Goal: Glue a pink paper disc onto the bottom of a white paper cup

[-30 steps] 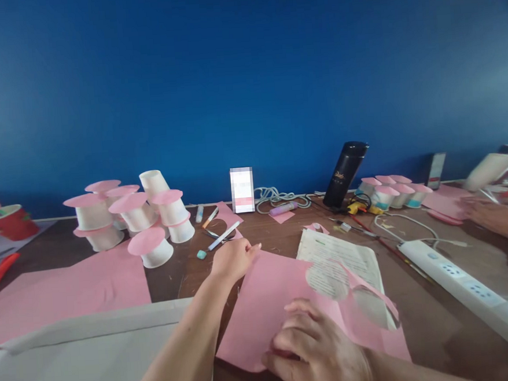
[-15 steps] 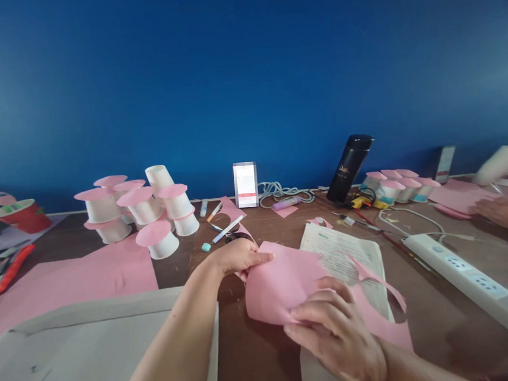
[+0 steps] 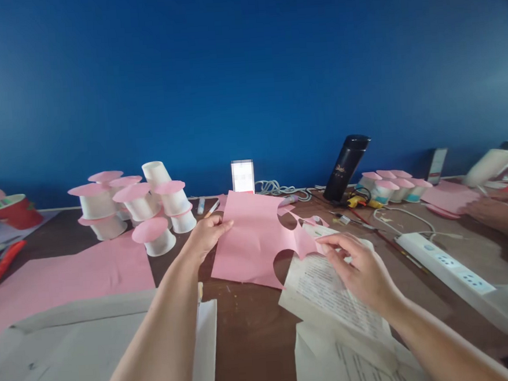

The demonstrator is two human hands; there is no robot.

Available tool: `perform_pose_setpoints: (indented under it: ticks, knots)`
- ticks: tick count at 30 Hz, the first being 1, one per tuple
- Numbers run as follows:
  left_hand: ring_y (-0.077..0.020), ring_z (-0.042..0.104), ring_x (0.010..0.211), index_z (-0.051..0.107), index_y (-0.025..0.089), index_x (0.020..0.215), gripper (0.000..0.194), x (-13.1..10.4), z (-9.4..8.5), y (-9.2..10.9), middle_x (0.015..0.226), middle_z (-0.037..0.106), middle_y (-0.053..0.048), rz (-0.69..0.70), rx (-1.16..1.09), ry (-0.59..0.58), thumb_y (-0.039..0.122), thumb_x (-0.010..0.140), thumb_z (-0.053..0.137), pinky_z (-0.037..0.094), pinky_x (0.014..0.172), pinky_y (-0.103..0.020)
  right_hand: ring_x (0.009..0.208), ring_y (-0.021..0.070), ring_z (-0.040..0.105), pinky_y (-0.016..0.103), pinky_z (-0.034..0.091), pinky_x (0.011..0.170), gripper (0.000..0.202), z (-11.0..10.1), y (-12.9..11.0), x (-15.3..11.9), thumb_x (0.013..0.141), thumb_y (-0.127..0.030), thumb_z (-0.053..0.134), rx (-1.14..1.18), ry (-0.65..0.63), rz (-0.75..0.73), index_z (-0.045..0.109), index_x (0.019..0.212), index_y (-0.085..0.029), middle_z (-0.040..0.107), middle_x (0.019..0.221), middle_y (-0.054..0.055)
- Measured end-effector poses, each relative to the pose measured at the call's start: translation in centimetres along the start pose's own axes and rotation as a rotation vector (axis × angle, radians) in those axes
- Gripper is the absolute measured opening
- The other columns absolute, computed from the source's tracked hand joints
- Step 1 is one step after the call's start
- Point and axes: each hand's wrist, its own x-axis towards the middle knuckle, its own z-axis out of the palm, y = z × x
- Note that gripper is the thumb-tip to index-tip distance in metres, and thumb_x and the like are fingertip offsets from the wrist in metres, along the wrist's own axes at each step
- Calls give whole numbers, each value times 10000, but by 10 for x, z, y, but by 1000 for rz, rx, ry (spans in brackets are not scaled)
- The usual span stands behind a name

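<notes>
A sheet of pink paper [image 3: 251, 237] with rounded cut-outs along its right side is stretched between my hands. My left hand [image 3: 207, 234] pinches its left edge, thumb on top. The narrow right tip of the sheet is between the thumb and fingers of my right hand [image 3: 357, 264]. Under that hand lie printed pages [image 3: 326, 290]. Left of my left hand stand white paper cups [image 3: 176, 201] with pink paper discs on them, some stacked in two layers; a single cup [image 3: 161, 243] with a disc stands in front.
A black flask [image 3: 347, 169] leans near the wall, beside more disc-topped cups [image 3: 399, 189]. A white power strip [image 3: 451, 269] lies at right, near another person's hand [image 3: 482, 212]. Grey-white board [image 3: 82, 353] covers the near left; a red cup [image 3: 16, 213] stands behind.
The pink sheet has gone from bunched up to spread nearly flat. My left hand has shifted left, and my right hand has moved up and right to the sheet's cut end.
</notes>
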Motion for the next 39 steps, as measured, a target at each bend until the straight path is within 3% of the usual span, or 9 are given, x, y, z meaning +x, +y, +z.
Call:
perform_pose_setpoints:
  ticks: [5,10,13,15,20,24,32,37,39]
  knots:
    - [-200,631,693,658,135,869,456,-4,-8,2,784,687,-64,-114,-65,-209,512,618,709,493,654,-329,856,172,622,278,487,666,234,10,-1,25,886,-313,473,43,-75,-33,676,950,-217,681,975,48]
    - [-156,609,603,656,147,700,337,-12,0,7,648,648,-30,-231,167,-610,450,579,742,513,594,-280,781,150,616,265,468,692,245,16,-34,61,891,-336,477,135,-39,-14,667,996,-224,690,953,33]
    - [-148,593,521,625,156,582,268,-11,11,3,523,595,-13,-295,337,-734,390,558,754,522,530,-268,761,150,625,249,451,669,258,35,-58,85,897,-348,459,156,-140,-29,663,1007,-235,698,879,21]
    - [-145,598,510,630,157,582,232,-10,16,0,517,594,-9,-323,351,-789,351,557,753,526,512,-257,761,149,625,243,439,675,224,58,-74,98,880,-313,479,104,-324,-86,680,940,-234,703,857,10]
    - [-140,616,521,632,153,596,204,-8,18,-4,538,607,-8,-352,355,-803,304,549,760,543,538,-252,874,192,631,271,450,712,208,119,-100,123,835,-240,495,-243,-659,-96,687,913,-261,697,959,14]
    - [-143,611,497,625,162,626,269,-6,17,-4,537,615,-4,-373,352,-800,334,511,797,546,538,-263,959,292,619,366,473,760,142,145,-109,136,717,-228,641,-372,-745,-67,680,847,-185,684,981,104]
    - [-174,649,542,635,159,666,297,-3,17,-6,547,634,-12,-393,292,-830,346,513,810,558,542,-273,1004,312,599,395,479,793,231,158,-108,149,573,-162,728,-349,-817,9,643,787,-184,674,940,108]
    - [-167,647,543,613,154,636,276,-5,16,-6,536,632,-18,-391,262,-808,326,532,803,561,565,-271,711,199,634,226,432,504,75,152,-97,166,636,-204,668,-22,-979,186,609,652,-161,635,645,52]
    - [-163,643,540,603,155,625,289,-4,16,-8,527,623,-12,-380,240,-800,339,528,804,560,563,-271,627,132,617,165,355,418,113,146,-90,173,723,-265,610,106,-1024,239,613,708,-154,641,661,40]
